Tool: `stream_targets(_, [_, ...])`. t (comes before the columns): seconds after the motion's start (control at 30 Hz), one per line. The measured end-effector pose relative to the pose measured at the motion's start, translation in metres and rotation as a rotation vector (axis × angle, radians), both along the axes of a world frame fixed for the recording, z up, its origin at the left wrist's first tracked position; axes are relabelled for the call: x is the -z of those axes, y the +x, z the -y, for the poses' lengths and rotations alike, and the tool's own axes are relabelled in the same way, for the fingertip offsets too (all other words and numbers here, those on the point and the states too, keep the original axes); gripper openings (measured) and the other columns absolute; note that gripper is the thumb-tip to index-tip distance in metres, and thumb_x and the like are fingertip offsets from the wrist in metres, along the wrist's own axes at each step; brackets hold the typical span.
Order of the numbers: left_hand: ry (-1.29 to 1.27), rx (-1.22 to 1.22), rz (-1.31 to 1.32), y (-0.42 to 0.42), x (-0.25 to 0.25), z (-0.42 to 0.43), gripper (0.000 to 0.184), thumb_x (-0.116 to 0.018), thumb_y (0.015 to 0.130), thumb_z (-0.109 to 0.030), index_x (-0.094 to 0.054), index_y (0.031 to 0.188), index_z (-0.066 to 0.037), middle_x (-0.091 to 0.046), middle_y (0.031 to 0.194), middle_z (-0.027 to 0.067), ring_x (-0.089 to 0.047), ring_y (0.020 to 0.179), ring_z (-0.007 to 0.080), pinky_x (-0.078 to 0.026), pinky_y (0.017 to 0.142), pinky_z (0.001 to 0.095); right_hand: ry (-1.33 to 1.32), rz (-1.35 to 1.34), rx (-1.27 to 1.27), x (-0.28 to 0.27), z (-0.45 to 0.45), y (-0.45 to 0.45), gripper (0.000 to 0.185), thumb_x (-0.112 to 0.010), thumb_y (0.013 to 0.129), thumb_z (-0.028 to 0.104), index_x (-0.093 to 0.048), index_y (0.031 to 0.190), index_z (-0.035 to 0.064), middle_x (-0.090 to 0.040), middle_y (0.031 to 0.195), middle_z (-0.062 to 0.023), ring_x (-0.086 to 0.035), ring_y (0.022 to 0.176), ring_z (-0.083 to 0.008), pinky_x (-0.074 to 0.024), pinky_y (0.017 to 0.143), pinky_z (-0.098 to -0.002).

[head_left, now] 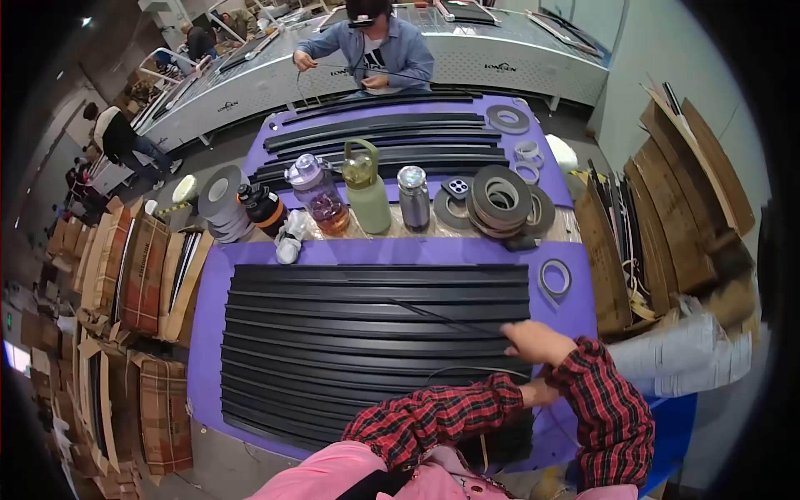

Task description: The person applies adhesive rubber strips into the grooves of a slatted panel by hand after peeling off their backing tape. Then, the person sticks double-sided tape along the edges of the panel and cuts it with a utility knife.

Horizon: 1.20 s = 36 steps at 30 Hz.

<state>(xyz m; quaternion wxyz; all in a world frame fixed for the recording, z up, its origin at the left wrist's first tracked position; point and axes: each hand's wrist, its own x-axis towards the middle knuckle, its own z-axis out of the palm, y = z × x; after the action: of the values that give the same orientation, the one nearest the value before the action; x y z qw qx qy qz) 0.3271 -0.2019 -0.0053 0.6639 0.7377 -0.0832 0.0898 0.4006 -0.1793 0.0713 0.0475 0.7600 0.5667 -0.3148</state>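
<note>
Black ribbed strips [367, 333] lie side by side across the near half of the purple table [212, 333]. My right hand [533, 342] is closed over their right edge, with a thin dark strip [442, 318] running from its fingers to the upper left. Below it, my left hand [540, 392] reaches across to the right edge of the strips, partly behind the right sleeve; its fingers are hidden. A thin pale cord [467, 369] curves over the strips beside the left hand. A roll of tape [554, 277] lies at the table's right side.
Bottles [367, 200] and several tape rolls [500, 200] stand across the table's middle. A phone [457, 187] rests on the rolls. Another person [375, 58] works at the far side, near more black strips [383, 133]. Cardboard boxes [154, 275] flank the table.
</note>
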Motion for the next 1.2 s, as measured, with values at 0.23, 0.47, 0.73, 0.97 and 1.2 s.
stream_targets(0.23, [0.146, 0.341, -0.301, -0.027, 0.016, -0.07, 0.025, -0.05, 0.075, -0.021, -0.048, 0.084, 0.003, -0.053, 0.071, 0.0213, -0.052, 0.074, 0.0378, -0.043, 0.06, 0.0394, 0.387, -0.448, 0.721, 0.044, 0.024, 0.024, 0.017, -0.052, 0.074, 0.003, -0.054, 0.09, -0.001, -0.055, 0.062, -0.0083, -0.051, 0.052, -0.0107, -0.0413, 0.049, -0.0238])
stream_targets(0.47, [0.475, -0.833, -0.199, -0.1, 0.067, -0.246, 0.008, -0.053, 0.074, -0.004, -0.057, 0.081, -0.003, -0.052, 0.068, 0.0107, -0.051, 0.063, 0.0255, -0.041, 0.058, 0.0301, 0.48, -0.544, 0.929, 0.096, 0.028, 0.065, 0.012, -0.053, 0.077, 0.004, -0.055, 0.088, -0.0011, -0.054, 0.065, 0.0003, -0.046, 0.054, -0.005, -0.036, 0.048, -0.0178])
stream_targets(0.73, [0.7, -0.759, -0.224, -0.109, 0.076, -0.318, 0.009, -0.061, 0.071, -0.007, -0.062, 0.079, -0.004, -0.053, 0.075, 0.0054, -0.048, 0.075, 0.0179, -0.038, 0.066, 0.0261, 0.476, 0.064, 0.747, 0.122, 0.031, 0.076, 0.013, -0.054, 0.075, 0.021, -0.056, 0.081, 0.0099, -0.058, 0.069, -0.0086, -0.056, 0.066, -0.0265, -0.0425, 0.056, -0.0339])
stream_targets(0.97, [0.514, -0.634, -0.386, -0.105, 0.08, -0.317, 0.006, -0.06, 0.074, -0.008, -0.06, 0.077, -0.003, -0.052, 0.077, 0.0034, -0.046, 0.078, 0.0136, -0.036, 0.071, 0.0235, 0.472, 0.387, 0.596, 0.131, 0.043, 0.087, 0.011, -0.057, 0.073, 0.02, -0.057, 0.077, 0.0103, -0.058, 0.064, -0.0053, -0.055, 0.062, -0.0251, -0.0417, 0.055, -0.0336])
stream_targets(1.2, [0.467, -0.648, -0.413, -0.107, 0.085, -0.319, 0.007, -0.06, 0.074, -0.01, -0.06, 0.077, -0.003, -0.051, 0.078, 0.0024, -0.045, 0.079, 0.0131, -0.035, 0.072, 0.0238, 0.543, -0.066, 0.973, 0.143, 0.042, 0.093, 0.013, -0.059, 0.072, 0.014, -0.057, 0.075, 0.0013, -0.052, 0.058, -0.0031, -0.049, 0.054, -0.0111, -0.0396, 0.051, -0.0232])
